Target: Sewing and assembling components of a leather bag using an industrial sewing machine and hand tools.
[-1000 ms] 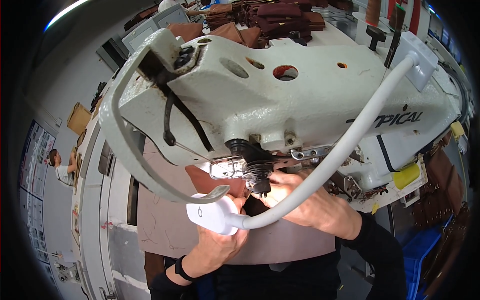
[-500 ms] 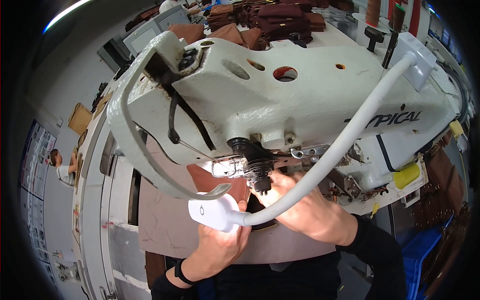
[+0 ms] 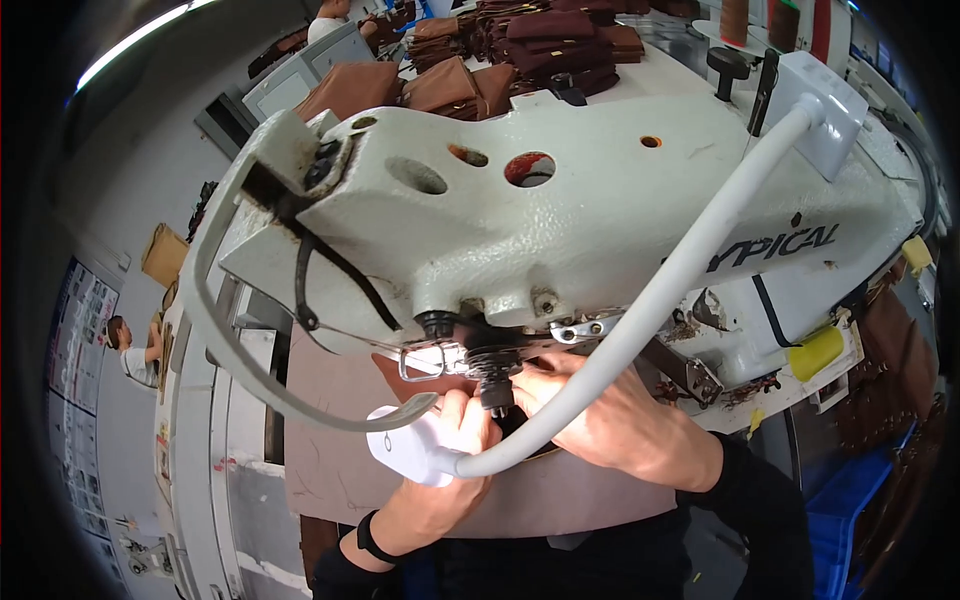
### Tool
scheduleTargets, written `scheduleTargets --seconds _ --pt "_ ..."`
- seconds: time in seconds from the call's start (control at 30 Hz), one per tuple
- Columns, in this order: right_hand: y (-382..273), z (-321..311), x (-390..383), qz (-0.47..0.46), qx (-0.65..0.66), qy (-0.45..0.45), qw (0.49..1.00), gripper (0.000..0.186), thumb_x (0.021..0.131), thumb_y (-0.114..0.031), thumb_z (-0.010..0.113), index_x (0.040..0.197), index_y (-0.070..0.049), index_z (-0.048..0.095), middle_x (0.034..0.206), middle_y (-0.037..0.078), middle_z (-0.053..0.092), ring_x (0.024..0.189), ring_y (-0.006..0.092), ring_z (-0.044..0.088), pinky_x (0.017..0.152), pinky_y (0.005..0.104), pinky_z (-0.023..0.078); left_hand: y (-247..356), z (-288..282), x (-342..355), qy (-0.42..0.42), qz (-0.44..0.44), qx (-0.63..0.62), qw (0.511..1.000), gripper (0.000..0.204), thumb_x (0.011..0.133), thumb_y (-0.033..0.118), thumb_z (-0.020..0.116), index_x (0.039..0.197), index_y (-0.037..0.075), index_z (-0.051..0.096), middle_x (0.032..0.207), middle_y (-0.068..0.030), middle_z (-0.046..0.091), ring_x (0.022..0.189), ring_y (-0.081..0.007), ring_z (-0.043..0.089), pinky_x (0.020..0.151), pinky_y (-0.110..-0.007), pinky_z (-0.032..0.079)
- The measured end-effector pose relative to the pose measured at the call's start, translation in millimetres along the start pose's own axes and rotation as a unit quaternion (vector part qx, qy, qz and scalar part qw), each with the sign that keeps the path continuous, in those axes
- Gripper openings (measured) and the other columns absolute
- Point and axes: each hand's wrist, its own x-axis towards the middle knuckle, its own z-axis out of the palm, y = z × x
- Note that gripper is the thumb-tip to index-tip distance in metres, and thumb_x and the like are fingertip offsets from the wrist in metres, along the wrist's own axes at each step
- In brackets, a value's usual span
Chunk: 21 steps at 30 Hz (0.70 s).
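Note:
A pale sewing machine (image 3: 580, 220) fills the middle, with a white gooseneck lamp (image 3: 406, 443) bent low in front. Under the needle area lies a brown piece (image 3: 420, 372) with a dark section and zip-like edge, over a pinkish board (image 3: 560, 510). My left hand (image 3: 450, 505), partly behind the lamp head, has its fingers curled on the piece just left of the black presser mechanism (image 3: 492, 375). My right hand (image 3: 625, 420) grips the piece from the right, fingers bent beside the needle area and partly hidden by the lamp arm. The needle itself is hidden.
Stacks of brown and maroon pieces (image 3: 555, 50) cover the table behind. Thread spools (image 3: 733, 25) stand back right. A blue crate (image 3: 850, 520) is low at right. A co-worker (image 3: 135, 355) works at far left; another person (image 3: 330, 35) is at the back. A yellow cylinder (image 3: 815, 352) lies right.
The view has shifted, so the machine appears lower and further left. My left hand's fingers have moved up toward the presser area and show more. The person at the back is more visible.

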Motion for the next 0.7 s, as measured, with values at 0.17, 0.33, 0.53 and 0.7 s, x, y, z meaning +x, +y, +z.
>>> scheduleTargets --seconds 0.17,0.33,0.53,0.7 --pt "5 -3 -3 0.006 -0.002 -0.006 1.0 0.01 0.087 -0.01 0.065 0.094 -0.003 0.065 0.078 0.014 0.065 0.064 0.033 0.069 0.055 0.0421 0.056 -6 -4 3 0.014 0.059 0.008 0.998 0.045 0.071 -0.009 0.068 0.115 -0.003 0.066 0.087 -0.0134 0.061 0.069 -0.0282 0.062 0.063 -0.037 0.052" --pt "6 1 -4 -0.027 0.006 0.021 0.999 0.02 0.088 -0.012 0.066 0.107 -0.002 0.067 0.085 0.015 0.065 0.065 0.0312 0.068 0.054 0.042 0.053 -5 -11 7 -0.002 0.081 0.034 0.996 0.046 0.07 -0.009 0.069 0.115 0.001 0.068 0.081 -0.011 0.057 0.068 -0.0268 0.06 0.061 -0.037 0.05" --pt "5 1 -6 -0.014 -0.026 -0.007 1.0 0.023 0.09 -0.013 0.065 0.109 0.0 0.067 0.086 0.013 0.064 0.065 0.0294 0.067 0.054 0.0415 0.053 -4 -14 7 -0.014 0.071 0.059 0.996 0.045 0.071 -0.008 0.07 0.116 0.0 0.068 0.082 -0.0113 0.058 0.069 -0.0272 0.062 0.063 -0.037 0.051" --pt "4 -4 -2 0.012 -0.012 -0.046 0.999 0.02 0.09 -0.014 0.064 0.105 -0.001 0.068 0.086 0.013 0.066 0.068 0.0289 0.07 0.056 0.0398 0.055 -1 -14 8 -0.023 0.049 0.06 0.997 0.045 0.073 -0.007 0.069 0.117 -0.002 0.067 0.085 -0.0126 0.06 0.071 -0.0278 0.063 0.065 -0.037 0.054"
